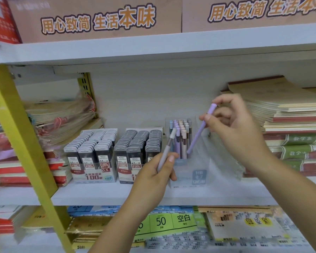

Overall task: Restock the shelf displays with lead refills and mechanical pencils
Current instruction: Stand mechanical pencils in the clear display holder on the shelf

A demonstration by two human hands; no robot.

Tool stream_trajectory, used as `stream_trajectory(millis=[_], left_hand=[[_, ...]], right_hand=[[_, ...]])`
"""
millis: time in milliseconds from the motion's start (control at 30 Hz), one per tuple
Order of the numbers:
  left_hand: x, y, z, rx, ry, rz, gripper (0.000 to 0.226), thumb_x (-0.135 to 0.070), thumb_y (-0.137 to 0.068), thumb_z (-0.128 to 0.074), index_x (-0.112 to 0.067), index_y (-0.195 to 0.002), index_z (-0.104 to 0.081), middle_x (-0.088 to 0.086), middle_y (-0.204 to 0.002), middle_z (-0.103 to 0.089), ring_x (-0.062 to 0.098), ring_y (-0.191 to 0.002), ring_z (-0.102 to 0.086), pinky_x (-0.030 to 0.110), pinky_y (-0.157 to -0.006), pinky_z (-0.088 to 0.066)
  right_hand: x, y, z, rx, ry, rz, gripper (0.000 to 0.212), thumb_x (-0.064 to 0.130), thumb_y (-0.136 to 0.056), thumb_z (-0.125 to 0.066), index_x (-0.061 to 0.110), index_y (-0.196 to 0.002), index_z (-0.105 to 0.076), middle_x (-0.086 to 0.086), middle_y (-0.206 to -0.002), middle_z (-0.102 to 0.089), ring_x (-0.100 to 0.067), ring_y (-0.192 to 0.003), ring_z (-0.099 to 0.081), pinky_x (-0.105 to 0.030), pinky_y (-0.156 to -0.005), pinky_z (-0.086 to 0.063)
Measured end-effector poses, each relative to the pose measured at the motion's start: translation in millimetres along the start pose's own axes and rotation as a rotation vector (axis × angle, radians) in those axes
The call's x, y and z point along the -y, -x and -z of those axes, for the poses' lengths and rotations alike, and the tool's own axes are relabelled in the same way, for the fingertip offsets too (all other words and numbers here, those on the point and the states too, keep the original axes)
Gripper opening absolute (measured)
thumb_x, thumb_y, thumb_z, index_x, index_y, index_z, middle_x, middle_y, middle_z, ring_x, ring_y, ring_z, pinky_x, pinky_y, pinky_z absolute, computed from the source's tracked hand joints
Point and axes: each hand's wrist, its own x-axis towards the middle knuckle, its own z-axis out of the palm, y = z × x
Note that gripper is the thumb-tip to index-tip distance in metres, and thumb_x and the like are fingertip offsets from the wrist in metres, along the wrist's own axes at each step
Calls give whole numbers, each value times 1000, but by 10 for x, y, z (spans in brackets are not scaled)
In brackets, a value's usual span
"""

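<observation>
While head cam faces white shelf (98, 196): left hand (157, 172) grips grey-white mech. pencil (167, 150), near upright, just beside clear pencil display box (199, 172). Right hand (232, 128) pinches lilac mech. pencil (201, 128) near cap end, tilted, tip down in box front. Pastel pencils (181, 136) stand at box rear. 0.5 HB lead refill tray (91, 154) and 0.7 HB lead refill tray (135, 152) sit side by side, left of box. Notebook stacks (290, 125) at right.
</observation>
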Motion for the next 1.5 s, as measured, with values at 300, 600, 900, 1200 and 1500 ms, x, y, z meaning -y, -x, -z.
stream_trajectory(millis=[300, 600, 900, 1200, 1500], left_hand=[[46, -5, 31, -29, -23, 10, 24, -46, -102, -44, -55, -100, -66, -11, -72, -65, -4, -51, -48, 24, -61, -36], [54, -12, 46, -19, -19, 13, 24, -45, -103, -44, -55, -100, -66, -12, -72, -66, -5, -51, -48, 25, -61, -37], [-46, 26, 93, 49, 64, 3, 26, -42, -105, -45, -48, -101, -69, -12, -73, -64, -1, -49, -42, 14, -49, -35], [-87, 4, -9, -246, -501, -351, 14, -38, -88, -71, -42, -102, -69, -22, -92, -62, -5, -87, -51, 7, -80, -38], [116, -54, 40, -432, -1024, -753, 19, -24, -84, -73, -20, -102, -78, -5, -112, -74, 27, -108, -65, 42, -90, -49]], right_hand=[[-187, 89, -331, 193, 211, 73, 31, 15, -91, -64, 41, -98, -48, 22, -93, -63, 1, -79, -64, -7, -66, -46], [-217, 38, -388, 192, 486, 120, 22, 21, -83, -73, 24, -94, -54, 13, -79, -56, -7, -70, -55, -20, -58, -43], [-22, 136, -377, 98, 366, 15, 23, 21, -93, -61, 29, -114, -67, 9, -99, -59, -3, -84, -55, -5, -71, -40], [217, 78, -157, -145, -259, -175, 15, 10, -95, -57, 24, -102, -59, -1, -83, -74, -14, -72, -70, -21, -59, -54], [-246, -29, -122, 86, 442, -20, 17, 19, -93, -62, 31, -100, -52, 13, -81, -63, 9, -69, -54, -7, -60, -36]])
